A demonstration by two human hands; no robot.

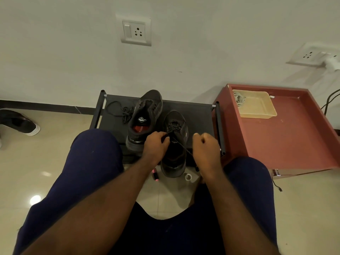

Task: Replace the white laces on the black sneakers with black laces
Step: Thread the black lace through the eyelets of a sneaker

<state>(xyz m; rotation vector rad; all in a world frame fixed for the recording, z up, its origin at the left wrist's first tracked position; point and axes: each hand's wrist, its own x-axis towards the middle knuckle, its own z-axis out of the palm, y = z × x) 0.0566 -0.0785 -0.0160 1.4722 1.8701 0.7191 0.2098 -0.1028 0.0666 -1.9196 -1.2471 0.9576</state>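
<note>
Near shoe: we see the near black mesh sneaker (pixel 174 144) standing on the low black fabric-topped rack (pixel 198 115), with a thin black cord lace (pixel 173 128) already crossing its upper eyelets.
Left hand: our left hand (pixel 156 144) pinches one end of that lace between curled fingers and thumb, just over the tongue.
Right hand: our right hand (pixel 206 144) is closed in a fist beside the shoe, and the other strand runs from the shoe into it.
Far shoe: the far black mesh sneaker (pixel 145 115) stands open on the rack, with no lace that we can make out.
Spare lace: a loose tangled black lace (pixel 119 109) lies on the rack just left of the far shoe.
White laces: we see none.
Progress: we judge the job about half done. The near shoe needs only tightening and tying, and the far shoe is not yet threaded.
</note>
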